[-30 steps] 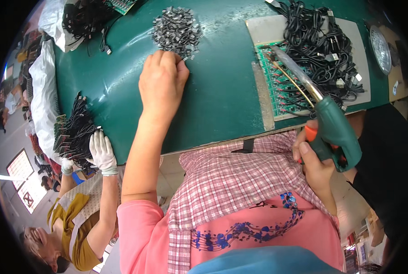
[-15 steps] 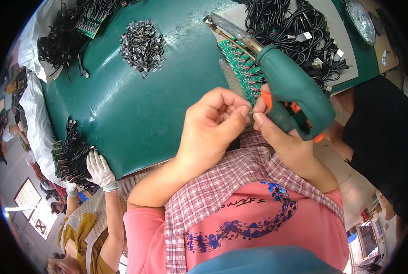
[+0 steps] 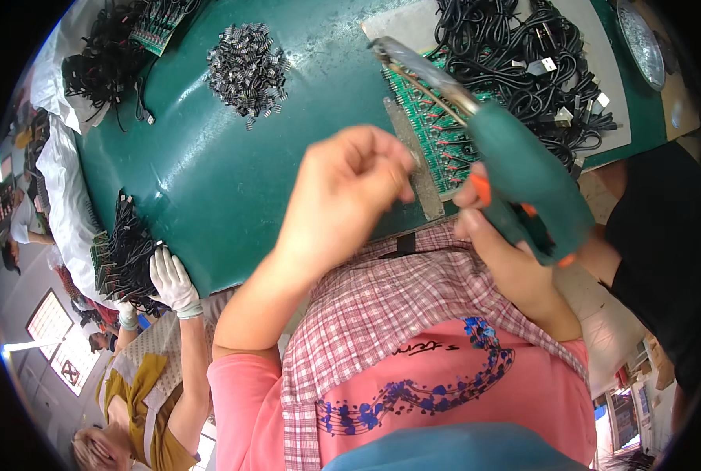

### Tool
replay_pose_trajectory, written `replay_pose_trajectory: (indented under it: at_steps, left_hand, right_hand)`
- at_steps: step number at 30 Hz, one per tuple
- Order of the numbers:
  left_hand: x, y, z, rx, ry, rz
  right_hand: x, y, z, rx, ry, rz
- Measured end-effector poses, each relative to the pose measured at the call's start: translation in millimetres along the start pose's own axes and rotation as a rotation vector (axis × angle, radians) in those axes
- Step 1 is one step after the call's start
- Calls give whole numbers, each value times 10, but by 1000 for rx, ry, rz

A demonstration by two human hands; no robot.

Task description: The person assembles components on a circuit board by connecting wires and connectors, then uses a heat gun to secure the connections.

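Observation:
My right hand [image 3: 501, 255] is wrapped round a green soldering gun [image 3: 527, 161] with an orange trigger. The gun's long metal tip points up and left, over a panel of small green circuit boards [image 3: 427, 125] with short red wires. My left hand [image 3: 341, 192] is smeared by motion, its fingers curled in with thumb and forefinger close together; anything between them is too small or blurred to make out. It hovers over the table left of the panel. Black USB cables [image 3: 507, 59] lie tangled beside the boards.
A heap of small metal-and-black connectors [image 3: 248, 72] lies on the green table [image 3: 225, 173]. To the left, a co-worker's white-gloved hand [image 3: 171, 279] rests by bundled cables [image 3: 129, 259]. More cables [image 3: 103, 67] lie far left; a metal dish [image 3: 641, 45] stands far right.
My hands have parted: the left has moved left and up, while the right has shifted slightly right and down with the soldering gun. The view has shifted slightly too.

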State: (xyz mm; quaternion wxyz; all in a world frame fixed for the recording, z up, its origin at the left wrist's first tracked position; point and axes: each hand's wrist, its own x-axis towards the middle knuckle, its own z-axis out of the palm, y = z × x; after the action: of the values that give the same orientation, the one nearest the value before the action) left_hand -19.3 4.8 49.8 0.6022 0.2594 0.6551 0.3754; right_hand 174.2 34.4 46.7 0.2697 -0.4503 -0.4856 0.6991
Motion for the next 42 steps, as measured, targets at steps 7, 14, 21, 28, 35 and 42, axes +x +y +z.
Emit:
replay_pose_trajectory:
  at_steps: [7, 14, 21, 28, 35, 42]
  left_hand:
    - [350, -77, -24, 17, 152, -50]
    - [384, -59, 16, 30, 176, -62]
    - [390, -83, 4, 34, 180, -63]
    - [388, -84, 18, 35, 188, -71]
    - [386, -67, 24, 58, 193, -72]
    - [368, -47, 45, 65, 205, -76]
  right_hand:
    - [-155, 154, -349, -348, -199, -59]
    - [-208, 179, -502, -551, -196, -64]
    - [-230, 245, -516, -633, -183, -116]
    - [-215, 298, -533, -615, -308, -204]
    - [-203, 284, -486, -841, -174, -167]
    - [-273, 382, -562, -924, -200, -181]
